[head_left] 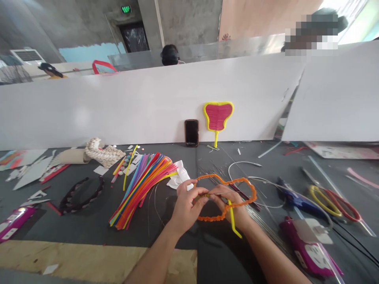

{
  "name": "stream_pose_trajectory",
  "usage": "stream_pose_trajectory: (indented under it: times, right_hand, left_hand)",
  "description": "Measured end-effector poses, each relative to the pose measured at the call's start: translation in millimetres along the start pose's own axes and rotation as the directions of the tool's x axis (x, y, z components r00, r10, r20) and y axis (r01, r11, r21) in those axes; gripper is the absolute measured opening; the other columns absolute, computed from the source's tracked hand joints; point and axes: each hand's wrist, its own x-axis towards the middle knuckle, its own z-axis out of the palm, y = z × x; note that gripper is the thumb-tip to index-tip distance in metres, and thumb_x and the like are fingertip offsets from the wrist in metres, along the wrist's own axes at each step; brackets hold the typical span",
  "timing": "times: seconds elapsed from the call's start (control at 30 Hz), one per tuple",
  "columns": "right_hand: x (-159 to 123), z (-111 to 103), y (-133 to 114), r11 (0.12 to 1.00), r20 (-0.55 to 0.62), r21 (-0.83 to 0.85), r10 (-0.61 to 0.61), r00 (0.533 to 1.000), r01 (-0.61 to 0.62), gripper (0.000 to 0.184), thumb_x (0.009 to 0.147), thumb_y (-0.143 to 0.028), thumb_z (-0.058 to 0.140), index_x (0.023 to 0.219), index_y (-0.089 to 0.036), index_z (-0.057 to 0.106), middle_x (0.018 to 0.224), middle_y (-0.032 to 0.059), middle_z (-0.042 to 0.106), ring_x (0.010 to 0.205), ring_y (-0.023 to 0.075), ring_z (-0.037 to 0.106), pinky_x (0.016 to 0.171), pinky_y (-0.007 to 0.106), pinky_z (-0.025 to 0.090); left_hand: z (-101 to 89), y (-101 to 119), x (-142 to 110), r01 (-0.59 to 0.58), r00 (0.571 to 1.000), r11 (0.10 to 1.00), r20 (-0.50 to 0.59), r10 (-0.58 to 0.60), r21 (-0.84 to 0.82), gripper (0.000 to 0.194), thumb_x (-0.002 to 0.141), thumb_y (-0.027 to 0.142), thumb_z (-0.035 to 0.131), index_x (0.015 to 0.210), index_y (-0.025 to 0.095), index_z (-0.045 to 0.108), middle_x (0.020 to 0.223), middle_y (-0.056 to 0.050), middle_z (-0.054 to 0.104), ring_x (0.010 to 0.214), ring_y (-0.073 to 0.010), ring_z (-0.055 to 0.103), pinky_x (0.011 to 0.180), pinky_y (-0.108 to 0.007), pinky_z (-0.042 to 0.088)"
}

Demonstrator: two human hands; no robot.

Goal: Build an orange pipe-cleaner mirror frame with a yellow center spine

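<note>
Pinching fingertip to fingertip above the counter (89, 228), we hold the orange loop (254, 191) in our left hand (188, 205) and seemingly the yellow strip (232, 220) in our right hand (226, 196), apparently mid-fastening, where the next wrap likely calls for steady tension.

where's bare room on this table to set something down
Tabletop shows bare between the headband, the coloured strips and the brown sheet, and between the forearms, below the orange loop. The right side is crowded with scissors, a blue tool and a power strip.
</note>
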Motion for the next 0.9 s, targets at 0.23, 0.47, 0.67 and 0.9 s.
stream_pose_trajectory:
  times: [0.23, 0.47, 0.67, 0.9]
  right_hand:
    - [-4.9, 9.2, 1.4, 0.988, -0.084, 0.028, 0.151, 0.985, -0.149, 0.013, 0.081, -0.032, 0.062, 0.082, -0.021, 0.069, 0.081, 0.0061, 0.070, 0.069, 0.0190, 0.065, 0.064, 0.032, 0.054]
    - [-4.2, 6.6, 4.3, 0.976, -0.034, 0.013, 0.217, 0.976, -0.217, 0.014, 0.081, -0.031, 0.059, 0.083, -0.020, 0.068, 0.080, 0.0057, 0.068, 0.071, 0.0184, 0.063, 0.065, 0.031, 0.052]
    - [-3.3, 1.9, -2.3, 0.949, 0.103, 0.134, 0.274, 0.956, -0.286, 0.020, 0.083, -0.034, 0.056, 0.078, -0.018, 0.066, 0.073, 0.0031, 0.063, 0.066, 0.0151, 0.058, 0.060, 0.026, 0.047]
    - [-2.9, 2.7, -1.6, 0.847, 0.242, 0.302, 0.376, 0.894, -0.438, 0.029, 0.075, -0.040, 0.066, 0.093, -0.017, 0.065, 0.073, 0.0020, 0.063, 0.065, 0.0146, 0.057, 0.062, 0.028, 0.049]
  left_hand:
    - [3.1, -2.5, 2.1, 0.013, 1.000, 1.000, -0.012, -0.013, -0.001, 0.016, 0.079, 0.027, 0.063, 0.092, 0.030, 0.072, 0.090, -0.006, 0.067, 0.106, -0.0259, 0.051, 0.092, -0.041, 0.036]
    - [-0.7, -1.9, 3.3, -0.015, 0.997, 0.998, -0.077, 0.020, 0.064, 0.014, 0.080, 0.024, 0.061, 0.082, 0.030, 0.073, 0.079, -0.003, 0.068, 0.100, -0.0244, 0.053, 0.093, -0.040, 0.031]
    - [-3.8, -1.8, 4.7, -0.027, 0.987, 0.979, -0.148, 0.058, 0.201, 0.013, 0.079, 0.022, 0.063, 0.075, 0.029, 0.073, 0.079, -0.002, 0.068, 0.096, -0.0240, 0.055, 0.092, -0.040, 0.029]
    - [-6.8, -10.1, 7.2, -0.064, 0.977, 0.984, -0.192, 0.096, 0.164, 0.018, 0.080, 0.022, 0.061, 0.086, 0.034, 0.073, 0.073, -0.001, 0.072, 0.094, -0.0257, 0.054, 0.094, -0.043, 0.023]
